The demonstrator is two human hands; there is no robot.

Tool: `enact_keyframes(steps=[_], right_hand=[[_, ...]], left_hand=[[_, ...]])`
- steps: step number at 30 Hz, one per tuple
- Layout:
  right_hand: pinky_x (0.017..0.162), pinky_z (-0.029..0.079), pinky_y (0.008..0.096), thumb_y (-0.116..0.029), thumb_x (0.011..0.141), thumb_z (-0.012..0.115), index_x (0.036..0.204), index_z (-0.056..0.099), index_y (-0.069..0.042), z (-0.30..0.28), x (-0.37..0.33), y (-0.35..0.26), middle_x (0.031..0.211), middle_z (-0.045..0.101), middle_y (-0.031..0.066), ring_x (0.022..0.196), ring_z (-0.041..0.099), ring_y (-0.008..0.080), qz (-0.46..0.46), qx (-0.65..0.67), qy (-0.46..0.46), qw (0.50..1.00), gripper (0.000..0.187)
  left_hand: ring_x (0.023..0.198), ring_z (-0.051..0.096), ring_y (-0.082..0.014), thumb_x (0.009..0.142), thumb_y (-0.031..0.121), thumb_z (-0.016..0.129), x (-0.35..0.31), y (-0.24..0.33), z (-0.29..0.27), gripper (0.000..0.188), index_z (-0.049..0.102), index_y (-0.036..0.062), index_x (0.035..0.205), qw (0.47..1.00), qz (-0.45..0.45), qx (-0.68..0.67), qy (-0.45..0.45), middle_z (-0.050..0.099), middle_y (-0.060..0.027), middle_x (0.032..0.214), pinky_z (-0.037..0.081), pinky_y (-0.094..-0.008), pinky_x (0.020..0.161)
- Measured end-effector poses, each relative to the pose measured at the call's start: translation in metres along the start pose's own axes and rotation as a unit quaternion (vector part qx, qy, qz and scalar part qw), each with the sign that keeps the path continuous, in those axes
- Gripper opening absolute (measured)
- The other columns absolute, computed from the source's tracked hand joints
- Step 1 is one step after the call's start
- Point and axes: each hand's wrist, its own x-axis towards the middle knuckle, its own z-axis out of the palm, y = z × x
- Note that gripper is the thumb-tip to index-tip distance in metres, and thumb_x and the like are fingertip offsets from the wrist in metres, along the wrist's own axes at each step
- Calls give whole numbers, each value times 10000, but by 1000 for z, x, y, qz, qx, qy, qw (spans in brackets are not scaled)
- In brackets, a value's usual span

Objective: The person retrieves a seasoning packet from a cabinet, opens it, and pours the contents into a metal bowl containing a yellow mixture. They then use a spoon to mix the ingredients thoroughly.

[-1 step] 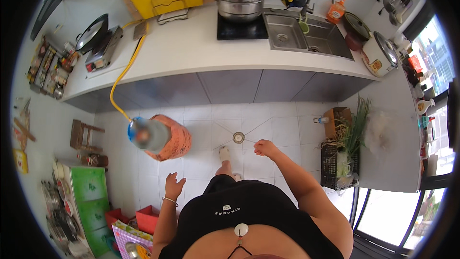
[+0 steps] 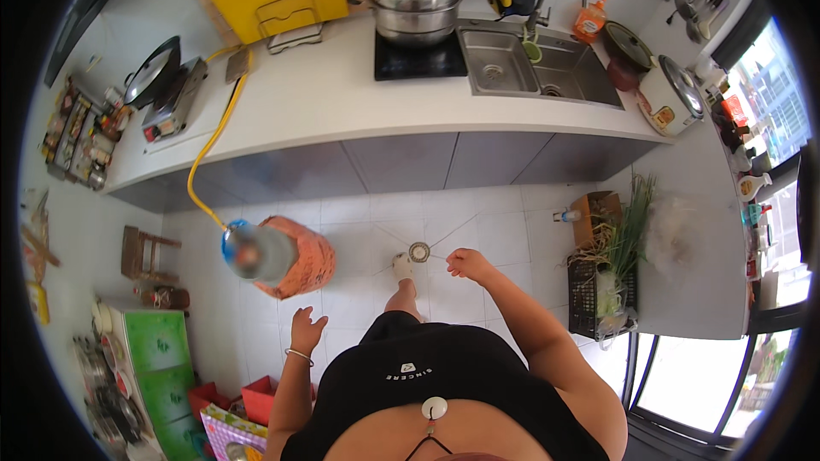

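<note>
"White tiles [image 2: 512,226] cover the floor, and a pale worktop [image 2: 320,98] runs well beyond both sets of fingers. What's nearest the left hand [image 2: 306,333]?"

"A grey cylinder [image 2: 272,249], ahead of those fingers and a little to their left, with an orange sack [image 2: 314,266] against it. I can't tell whether the sack wraps it or sits beside it."

"Is the left hand touching either?"

"No, it's apart from both. The thumb stands away from the fingers, which bend loosely around nothing."

"And the right hand [image 2: 468,264]?"

"Out in front, above the floor, with a drain [image 2: 419,252] just left of its fingertips in the view. Its fingers curl inward. I see nothing in them, but the palm side is hidden, so I can't tell whether the tips meet."

"How would the cylinder handle?"

"Heavy, I'd guess, and stiff; if the skin is smooth metal, it could slip under a damp palm. Its top is blurred, so I can't make out a handle. I'd look for a firm collar at the blue end, farthest from the left fingers, and put the other palm low on the body."

"Not the yellow hose [image 2: 219,129]?"

"No. It reaches from the worktop to that blue end, and looks bendy; pulling there could strain the joint. The sack looks soft and creased, so it would probably give under a grip."
</note>
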Motion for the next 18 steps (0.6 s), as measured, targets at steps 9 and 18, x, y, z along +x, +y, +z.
enact_keyframes(steps=[9,18], right_hand=[[636,499,288,-155,842,576,980,613,0,-178,34,-54,840,647,75,691,622,147,-78,-141,149,976,211],[597,490,313,-136,856,548,958,609,-25,-433,92,-144,827,632,86,701,628,150,-76,-46,303,949,162]], left_hand=[[1004,533,-382,726,278,679,212,127,72,470,573,-40,1056,980,172,20,-95,576,-236,1081,425,-445,865],[1086,525,-335,776,277,649,302,428,92,461,567,-27,1113,937,289,-52,-191,557,-209,1168,422,-381,934]])
